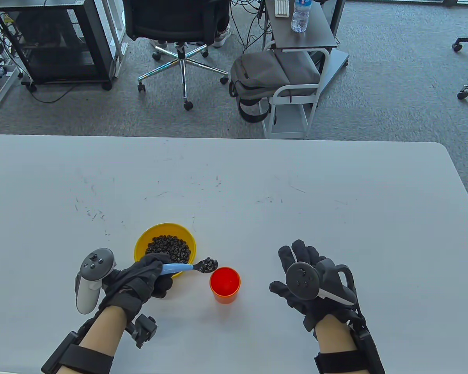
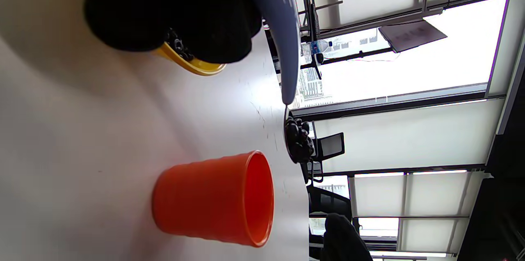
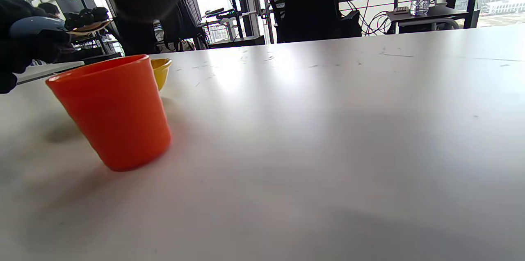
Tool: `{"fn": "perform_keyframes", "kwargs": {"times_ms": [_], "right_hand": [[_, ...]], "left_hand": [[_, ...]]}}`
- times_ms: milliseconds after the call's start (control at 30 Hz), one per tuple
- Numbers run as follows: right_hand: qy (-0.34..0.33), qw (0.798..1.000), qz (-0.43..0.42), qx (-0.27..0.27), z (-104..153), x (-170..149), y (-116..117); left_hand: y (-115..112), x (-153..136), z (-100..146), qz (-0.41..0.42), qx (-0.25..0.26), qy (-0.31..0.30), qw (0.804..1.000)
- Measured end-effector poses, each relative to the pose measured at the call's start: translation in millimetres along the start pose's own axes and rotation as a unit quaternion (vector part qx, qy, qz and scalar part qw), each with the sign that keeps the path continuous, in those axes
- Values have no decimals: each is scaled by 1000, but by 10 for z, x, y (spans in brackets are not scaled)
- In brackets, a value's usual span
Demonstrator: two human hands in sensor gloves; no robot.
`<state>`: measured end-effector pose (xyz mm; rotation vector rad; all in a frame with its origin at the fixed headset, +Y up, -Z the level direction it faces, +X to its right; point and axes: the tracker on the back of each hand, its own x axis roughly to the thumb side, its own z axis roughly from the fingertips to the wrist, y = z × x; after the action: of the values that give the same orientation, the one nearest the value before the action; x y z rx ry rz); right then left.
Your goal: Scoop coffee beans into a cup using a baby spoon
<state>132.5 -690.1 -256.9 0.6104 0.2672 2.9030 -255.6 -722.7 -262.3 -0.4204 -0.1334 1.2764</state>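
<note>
My left hand (image 1: pixel 146 274) grips the blue handle of a baby spoon (image 1: pixel 179 267). Its bowl, heaped with coffee beans (image 1: pixel 209 264), is held in the air between the yellow bowl (image 1: pixel 148 236) and the orange cup (image 1: pixel 225 284), just beyond the cup's far-left rim. The yellow bowl holds a pile of beans (image 1: pixel 168 247). The cup stands upright and looks empty. The left wrist view shows the spoon (image 2: pixel 283 43), its beans (image 2: pixel 298 140) and the cup (image 2: pixel 217 199). My right hand (image 1: pixel 302 272) rests open on the table, right of the cup (image 3: pixel 112 113), holding nothing.
The white table (image 1: pixel 257 187) stretches far beyond and to the right of the bowl and cup. Past its far edge are an office chair (image 1: pixel 179 35), a grey backpack (image 1: pixel 273 78) and a small cart with a water bottle (image 1: pixel 299 15).
</note>
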Motion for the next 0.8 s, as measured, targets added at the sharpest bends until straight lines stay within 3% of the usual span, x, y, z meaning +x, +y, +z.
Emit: {"fn": "perform_keyframes", "kwargs": {"times_ms": [233, 433, 633, 800], "right_hand": [[-2, 1000, -2, 1, 5, 4, 1], [-4, 1000, -2, 2, 6, 10, 2], [-5, 1000, -4, 1, 10, 13, 1], [-6, 1000, -5, 0, 12, 18, -4]], "left_hand": [[-252, 140, -1, -109, -14, -50, 993], [-315, 234, 26, -183, -11, -115, 976], [-169, 299, 96, -153, 29, -165, 974], [113, 308, 204, -169, 123, -184, 960]]}}
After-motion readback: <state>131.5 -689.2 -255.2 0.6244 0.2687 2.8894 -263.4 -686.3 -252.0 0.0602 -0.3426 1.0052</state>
